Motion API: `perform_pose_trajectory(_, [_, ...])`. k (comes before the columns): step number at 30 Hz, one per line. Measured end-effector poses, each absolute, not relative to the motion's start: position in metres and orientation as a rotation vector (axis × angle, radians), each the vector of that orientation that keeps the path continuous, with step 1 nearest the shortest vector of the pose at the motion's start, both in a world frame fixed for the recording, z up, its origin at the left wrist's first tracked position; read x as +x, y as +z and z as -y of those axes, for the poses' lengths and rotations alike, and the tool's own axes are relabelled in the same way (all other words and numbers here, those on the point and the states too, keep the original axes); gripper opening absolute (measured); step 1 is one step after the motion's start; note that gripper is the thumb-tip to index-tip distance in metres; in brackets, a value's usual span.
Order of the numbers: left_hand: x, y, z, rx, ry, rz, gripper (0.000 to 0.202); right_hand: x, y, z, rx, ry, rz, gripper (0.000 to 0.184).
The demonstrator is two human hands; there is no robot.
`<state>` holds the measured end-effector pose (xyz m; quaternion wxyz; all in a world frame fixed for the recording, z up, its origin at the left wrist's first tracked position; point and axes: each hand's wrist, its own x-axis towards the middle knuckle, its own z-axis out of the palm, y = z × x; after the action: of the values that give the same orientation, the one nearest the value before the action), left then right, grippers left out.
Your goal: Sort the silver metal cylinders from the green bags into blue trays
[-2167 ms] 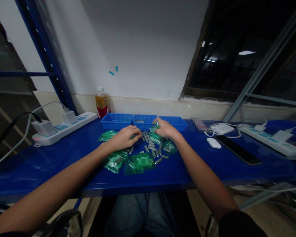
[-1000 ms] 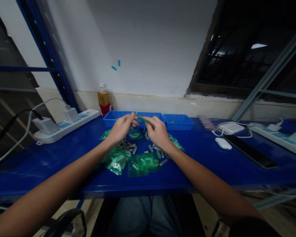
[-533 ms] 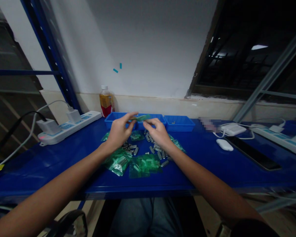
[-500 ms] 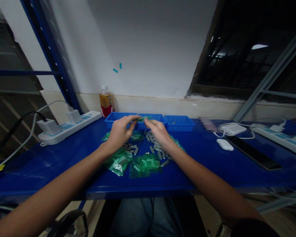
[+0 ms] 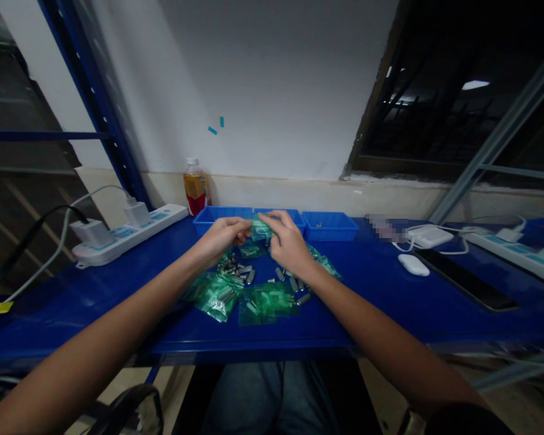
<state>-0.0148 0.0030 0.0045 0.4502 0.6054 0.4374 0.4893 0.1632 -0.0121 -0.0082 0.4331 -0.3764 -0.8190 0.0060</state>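
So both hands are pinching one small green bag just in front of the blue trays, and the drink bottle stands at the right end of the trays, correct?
Not quite. The head view shows the drink bottle at the left end of the blue trays, against the wall. The left hand and right hand do pinch one small green bag.

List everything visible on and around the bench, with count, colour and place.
small green bag: one, held between both hands above the pile
green bags: several, filled, on bench near edge
metal cylinders: many, silver, loose mid-bench
blue trays: three, in a row at the back
bottle: one, amber with red label, by the wall
power strip: white, left, plugs in it
second power strip: white, far right
phone: black, right
white mouse-like object: one, right
bench: blue
left hand: pinching bag
right hand: pinching bag
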Motion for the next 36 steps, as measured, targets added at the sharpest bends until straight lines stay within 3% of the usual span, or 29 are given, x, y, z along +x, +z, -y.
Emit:
perform_pose_trajectory(3, [-0.026, 0.007, -0.014, 1.234, 1.371, -1.095, 0.019, 0.165, -0.008, 0.009, -0.973, 0.013, 2.013, 0.057])
perform_pose_trajectory(7, [-0.043, 0.013, -0.024, 1.074, 1.483, -1.104, 0.027, 0.168, -0.012, 0.003, -1.092, 0.018, 2.118, 0.037])
perform_pose_trajectory(10, [-0.047, 0.012, -0.022, 1.311, 1.311, -1.193, 0.04, 0.166, -0.019, 0.001, -1.121, 0.025, 2.287, 0.025])
perform_pose_trajectory(16, [-0.037, -0.011, -0.018, 2.512, 0.795, -1.348, 0.04, 0.161, -0.021, 0.004, -1.059, 0.026, 2.352, 0.021])
perform_pose_trajectory(20, [-0.036, -0.021, -0.018, 2.68, 0.456, -1.426, 0.062, 0.162, -0.021, 0.003, -1.084, 0.047, 2.346, 0.021])
perform_pose_trajectory(22, [-0.037, -0.02, -0.018, 2.686, 0.404, -1.464, 0.058, 0.162, -0.022, 0.003, -1.092, 0.05, 2.348, 0.02])
perform_pose_trajectory(28, [-0.04, -0.006, -0.016, 2.68, 0.621, -1.415, 0.021, 0.16, -0.018, 0.005, -1.169, 0.1, 2.267, 0.018])
perform_pose_trajectory(36, [-0.027, -0.005, -0.007, 2.683, 1.074, -1.432, 0.02, 0.153, -0.011, 0.002, -1.233, 0.879, 1.669, 0.029])
